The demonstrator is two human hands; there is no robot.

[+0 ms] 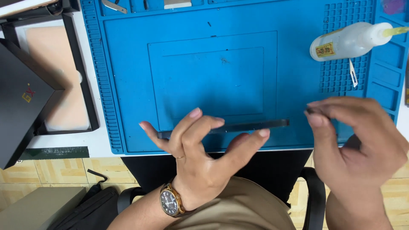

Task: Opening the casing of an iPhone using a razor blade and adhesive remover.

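My left hand holds a thin dark flat device edge-on just above the near edge of the blue work mat; the fingers and thumb wrap its left half. A wristwatch with a brown strap sits on that wrist. My right hand hovers to the right of the device's end, thumb and forefinger pinched together on something small and dark that I cannot make out.
A clear plastic squeeze bottle lies on the mat's far right, with a small white blade beside it. A black box and a black tray stand at left. Metal tools lie along the far edge. A black chair and a bag are below.
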